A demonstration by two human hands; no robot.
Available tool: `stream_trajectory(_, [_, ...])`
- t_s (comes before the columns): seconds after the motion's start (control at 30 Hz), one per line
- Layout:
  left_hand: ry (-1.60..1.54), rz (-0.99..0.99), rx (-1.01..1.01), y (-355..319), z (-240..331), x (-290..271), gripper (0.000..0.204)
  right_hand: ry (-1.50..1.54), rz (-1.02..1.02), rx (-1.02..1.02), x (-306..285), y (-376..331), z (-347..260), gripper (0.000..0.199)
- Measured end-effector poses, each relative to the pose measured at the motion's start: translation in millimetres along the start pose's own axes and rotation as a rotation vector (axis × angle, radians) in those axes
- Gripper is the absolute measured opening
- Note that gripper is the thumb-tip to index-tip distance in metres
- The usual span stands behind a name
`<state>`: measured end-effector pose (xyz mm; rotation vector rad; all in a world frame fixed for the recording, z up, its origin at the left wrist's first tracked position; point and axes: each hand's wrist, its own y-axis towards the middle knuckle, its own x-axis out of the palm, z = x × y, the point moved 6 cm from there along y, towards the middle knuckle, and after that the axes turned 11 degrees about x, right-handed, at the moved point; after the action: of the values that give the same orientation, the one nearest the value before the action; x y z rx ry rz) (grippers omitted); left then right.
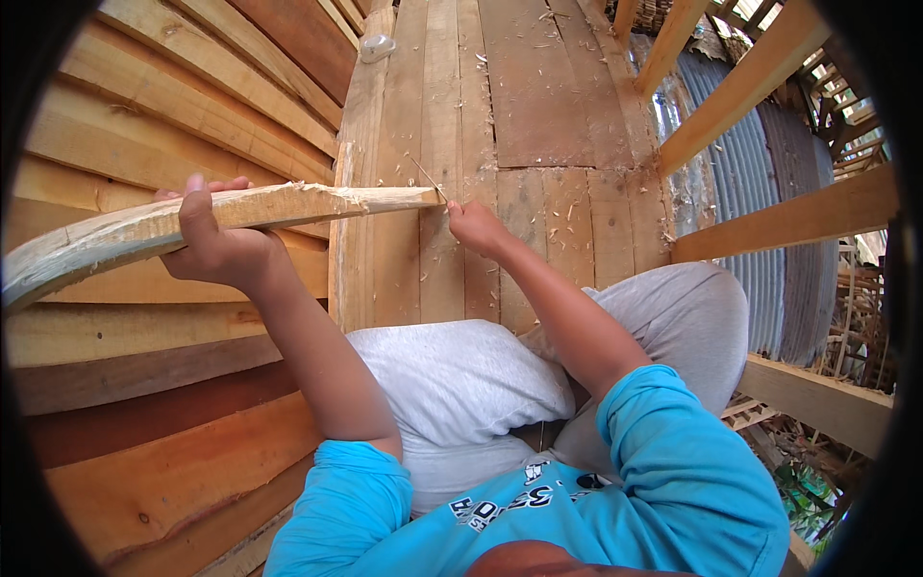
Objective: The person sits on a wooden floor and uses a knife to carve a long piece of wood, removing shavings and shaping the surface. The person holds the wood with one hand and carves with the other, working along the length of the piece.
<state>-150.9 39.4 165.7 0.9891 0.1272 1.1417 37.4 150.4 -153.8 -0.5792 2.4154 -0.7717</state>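
Observation:
A long, slightly curved piece of pale wood (288,203) stretches from the left edge to the middle of the view, with roughly cut faces and a narrower right end. My left hand (213,229) is wrapped around it left of the middle, thumb on the near side. Just past the narrow end, my right hand (473,229) is closed, its fingers pinched at the base of a thin, slender strip (424,171). That strip slants up and left across the wood's tip; whether it is a blade or a sliver I cannot tell.
Wood shavings (567,213) are scattered over the plank floor (519,207). A plank wall (125,279) rises close on the left. A clear round container (377,48) lies at the far left. Wooden railing bars (788,213) and corrugated metal sheets (760,288) border the right side.

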Motion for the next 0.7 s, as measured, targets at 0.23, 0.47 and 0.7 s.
stream_trajectory(0.23, [0.062,-0.002,0.006,-1.2,2.0,-5.5,0.022,-0.026,-0.156,-0.314,2.5,-60.8,-86.9,0.056])
stream_trajectory(0.47, [0.074,0.023,-0.005,1.9,-1.8,-8.7,0.024,0.007,-0.012,-0.354,5.3,-56.8,-72.9,0.051])
stream_trajectory(0.7, [0.091,-0.021,0.008,-3.9,3.4,-7.6,0.026,-0.141,-0.015,-0.26,2.9,-63.6,-78.3,0.053])
